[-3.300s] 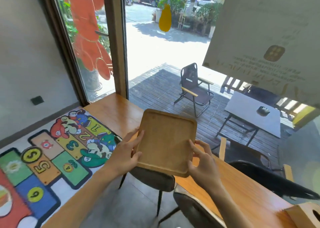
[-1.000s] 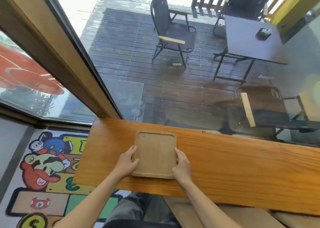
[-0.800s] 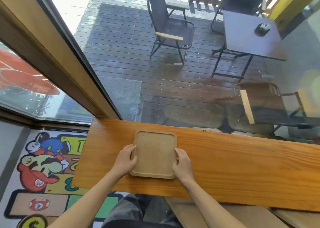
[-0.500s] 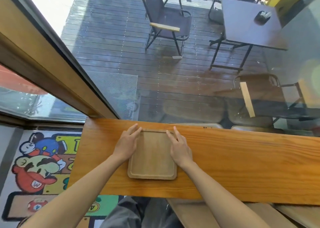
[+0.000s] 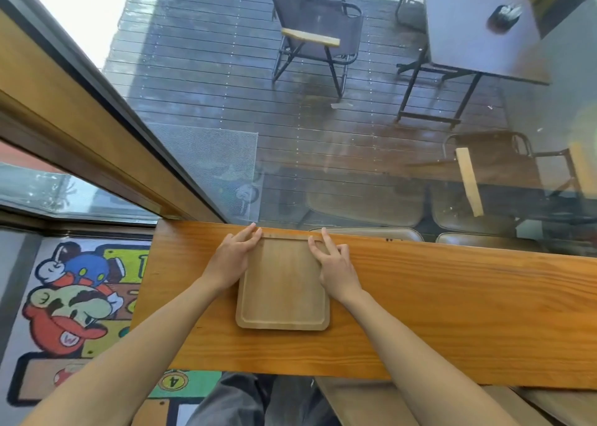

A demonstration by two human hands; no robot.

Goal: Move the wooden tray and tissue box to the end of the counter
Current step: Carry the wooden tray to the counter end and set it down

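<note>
Wooden tray now lies flat at the counter's left end, lower centre of frame, pushed back toward the glass by the flat, open left hand and right hand; tissue box unseen, probably next.

The worktop is orange-toned wood with bold, wavy grain and a smooth, faintly glossy varnish. On it the wooden tray is paler, matt wood, its grain fine and its raised rim rounded smooth. The window frame looks like wood with a satin finish, edged by a dark strip. The glass is glossy and carries faint reflections. Outside, the deck is dark ribbed planking, and the chair has thin black metal tubing, dark cloth and a pale wooden armrest.
</note>
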